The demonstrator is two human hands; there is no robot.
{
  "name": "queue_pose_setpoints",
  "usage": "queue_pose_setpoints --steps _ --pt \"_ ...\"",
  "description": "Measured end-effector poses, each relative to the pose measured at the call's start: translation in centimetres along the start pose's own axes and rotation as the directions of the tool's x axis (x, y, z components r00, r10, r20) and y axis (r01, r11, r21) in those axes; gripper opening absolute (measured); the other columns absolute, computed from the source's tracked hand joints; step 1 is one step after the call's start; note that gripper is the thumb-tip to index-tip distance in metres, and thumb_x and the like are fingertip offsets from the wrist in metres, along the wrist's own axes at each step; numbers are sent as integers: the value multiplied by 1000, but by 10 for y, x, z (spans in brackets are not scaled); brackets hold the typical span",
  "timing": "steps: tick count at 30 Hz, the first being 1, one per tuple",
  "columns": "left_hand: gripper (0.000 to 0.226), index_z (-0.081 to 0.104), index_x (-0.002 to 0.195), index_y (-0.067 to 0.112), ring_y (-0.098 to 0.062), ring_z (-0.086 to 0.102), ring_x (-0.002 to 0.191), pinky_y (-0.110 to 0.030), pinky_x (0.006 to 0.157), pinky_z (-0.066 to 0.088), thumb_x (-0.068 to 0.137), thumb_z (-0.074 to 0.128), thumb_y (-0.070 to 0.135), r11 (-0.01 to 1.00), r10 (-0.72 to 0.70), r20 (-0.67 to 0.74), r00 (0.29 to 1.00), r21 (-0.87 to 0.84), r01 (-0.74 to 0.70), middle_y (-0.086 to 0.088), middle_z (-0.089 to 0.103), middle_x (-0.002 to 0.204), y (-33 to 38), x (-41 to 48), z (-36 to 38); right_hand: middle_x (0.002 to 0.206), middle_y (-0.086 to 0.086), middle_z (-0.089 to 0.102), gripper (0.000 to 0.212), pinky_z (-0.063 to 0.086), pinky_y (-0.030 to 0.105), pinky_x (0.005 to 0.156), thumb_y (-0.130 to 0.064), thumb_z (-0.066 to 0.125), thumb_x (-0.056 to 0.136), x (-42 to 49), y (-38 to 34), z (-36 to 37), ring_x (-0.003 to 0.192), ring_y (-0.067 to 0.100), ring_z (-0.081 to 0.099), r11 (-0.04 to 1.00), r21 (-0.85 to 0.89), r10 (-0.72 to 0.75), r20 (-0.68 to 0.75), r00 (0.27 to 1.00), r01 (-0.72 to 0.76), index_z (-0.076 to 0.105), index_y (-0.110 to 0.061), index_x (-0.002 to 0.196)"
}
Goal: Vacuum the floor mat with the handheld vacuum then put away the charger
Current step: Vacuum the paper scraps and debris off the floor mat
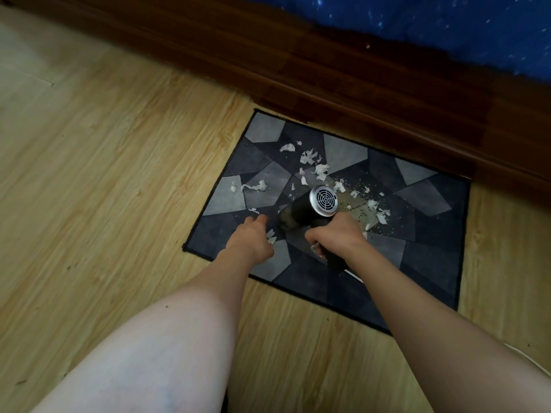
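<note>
Vacuum (307, 211) is clasped by the right grip (334, 236); the left grip (253, 236) is laid slack on the littered mat (432, 248).

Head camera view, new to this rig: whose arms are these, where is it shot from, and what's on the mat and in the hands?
No machine here: a person wears one wide camera on the head, looking down at their own bare arms. The right hand grips the handle of a black handheld vacuum, silver grille towards the camera, nozzle down on the grey patterned floor mat. The left hand touches the mat beside the nozzle, holding nothing. Torn white paper scraps and small crumbs lie scattered on the mat, which sits on light wood floor.
</note>
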State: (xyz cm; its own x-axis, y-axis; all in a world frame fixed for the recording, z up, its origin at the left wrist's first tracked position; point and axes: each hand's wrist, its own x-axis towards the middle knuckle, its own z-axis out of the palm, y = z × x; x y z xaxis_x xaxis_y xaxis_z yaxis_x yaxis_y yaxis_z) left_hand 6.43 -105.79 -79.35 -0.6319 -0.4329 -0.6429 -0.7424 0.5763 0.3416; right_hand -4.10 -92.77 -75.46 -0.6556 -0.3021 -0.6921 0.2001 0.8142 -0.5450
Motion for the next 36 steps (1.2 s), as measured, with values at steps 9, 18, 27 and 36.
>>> queue_pose_setpoints --steps 9,18,27,36 --pt "75 27 147 17 -32 43 127 -40 101 43 83 65 12 1000 3 7 1000 0 -3 -13 38 138 1 0 0 57 13 64 5 51 23 45 -3 66 72 1 -2 2 48 22 61 999 28 -33 -25 999 34 64 2 72" --pt "71 30 144 16 -31 44 125 -38 98 43 82 65 13 1000 -14 10 1000 -14 14 -13 39 136 -5 1 2 52 14 61 11 51 29 50 -1 64 68 1 -7 2 46 25 56 1000 7 -17 3 1000 17 58 0 59" --pt "72 29 144 17 -30 45 123 -38 98 45 81 64 11 997 -64 50 997 -36 66 -12 40 136 -14 -6 11 52 13 60 4 44 19 40 2 61 70 -13 -11 -1 35 15 53 996 -94 19 140 990 -6 59 2 68" --pt "68 33 141 17 -30 48 120 -37 95 47 81 65 12 995 -83 41 996 -44 85 -11 43 132 -16 -5 11 50 13 61 1 48 21 43 3 61 69 -13 -7 1 39 17 56 995 -101 6 174 985 12 62 3 69"
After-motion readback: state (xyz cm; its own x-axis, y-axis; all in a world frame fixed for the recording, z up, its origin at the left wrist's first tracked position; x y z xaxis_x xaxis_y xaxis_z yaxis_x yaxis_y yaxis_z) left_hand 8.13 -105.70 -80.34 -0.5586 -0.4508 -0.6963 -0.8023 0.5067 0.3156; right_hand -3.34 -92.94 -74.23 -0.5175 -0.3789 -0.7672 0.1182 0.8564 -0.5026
